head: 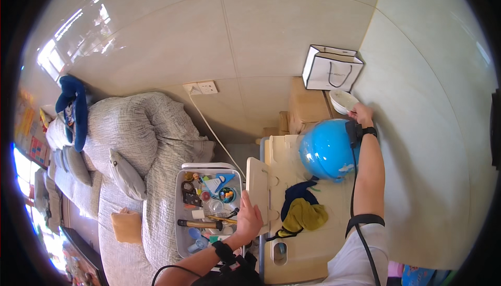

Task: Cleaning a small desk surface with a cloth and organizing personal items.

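Note:
At the far right corner, my right hand [363,114] grips the near rim of a white bowl [344,102]. The bowl tilts, and its contents are too small to make out. Below that wrist is a shiny blue helmet [328,149] with a clear visor, on a cream tabletop [328,243]. My left hand [249,221] has its fingers apart against an upright white panel [256,184] at the table's left edge. Beside it stands a white plastic bin [179,211] of small items, among them a brown-and-black cylinder [199,224].
Navy cloth [297,196] and olive cloth [305,215] lie on the table. A white paper bag [332,70] stands on cardboard boxes [309,104] behind. A cable [215,133] runs from the wall socket [200,87] past the bin. A covered sofa [121,125] lies left.

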`<state>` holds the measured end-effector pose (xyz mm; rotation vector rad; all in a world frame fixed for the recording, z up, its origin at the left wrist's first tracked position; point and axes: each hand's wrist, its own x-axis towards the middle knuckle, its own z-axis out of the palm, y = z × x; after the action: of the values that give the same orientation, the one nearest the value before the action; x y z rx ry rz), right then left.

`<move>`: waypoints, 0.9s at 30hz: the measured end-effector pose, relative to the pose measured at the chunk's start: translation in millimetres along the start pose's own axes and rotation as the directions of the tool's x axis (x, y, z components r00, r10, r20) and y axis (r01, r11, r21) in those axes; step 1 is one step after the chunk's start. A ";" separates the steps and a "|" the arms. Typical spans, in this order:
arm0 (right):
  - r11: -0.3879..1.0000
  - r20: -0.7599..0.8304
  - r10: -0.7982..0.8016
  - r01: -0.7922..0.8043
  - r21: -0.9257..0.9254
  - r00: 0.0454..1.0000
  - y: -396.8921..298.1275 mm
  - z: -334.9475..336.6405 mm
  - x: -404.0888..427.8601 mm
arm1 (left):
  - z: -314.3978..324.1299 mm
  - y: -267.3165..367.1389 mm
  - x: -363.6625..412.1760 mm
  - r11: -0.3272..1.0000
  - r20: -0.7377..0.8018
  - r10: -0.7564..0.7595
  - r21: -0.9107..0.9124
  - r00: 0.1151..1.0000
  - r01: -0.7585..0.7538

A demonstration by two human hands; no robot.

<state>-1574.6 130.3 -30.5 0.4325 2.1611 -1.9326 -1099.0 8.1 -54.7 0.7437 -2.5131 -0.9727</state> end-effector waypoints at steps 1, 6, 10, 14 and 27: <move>0.998 0.030 -0.047 0.046 0.032 0.998 -1.7 -7.0 -8.6 | -1.0 1.8 0.5 1.000 0.020 -0.013 -0.015 1.000 0.014; 0.950 0.219 -0.308 0.285 0.129 0.926 -23.5 -34.1 -95.2 | 3.6 -14.1 -2.5 0.995 -0.022 0.077 -0.054 0.997 -0.078; 0.898 0.201 -0.436 0.409 0.161 0.877 -31.6 -44.0 -189.3 | 6.7 -23.1 -3.9 0.983 -0.014 0.117 -0.141 0.993 -0.118; 0.913 0.093 -0.344 0.309 0.266 0.934 7.7 -55.9 -314.2 | 18.0 -35.6 -3.5 0.977 -0.026 0.097 -0.188 0.995 -0.100; 0.937 -0.377 -0.034 0.160 0.309 0.926 183.9 -97.3 -731.1 | -112.7 -22.3 -107.1 0.724 0.568 0.486 -0.687 0.664 0.058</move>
<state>-822.5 188.0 63.0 0.8178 2.0864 -2.4595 -950.6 -1.8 -4.2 -0.2789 -2.3840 -2.2233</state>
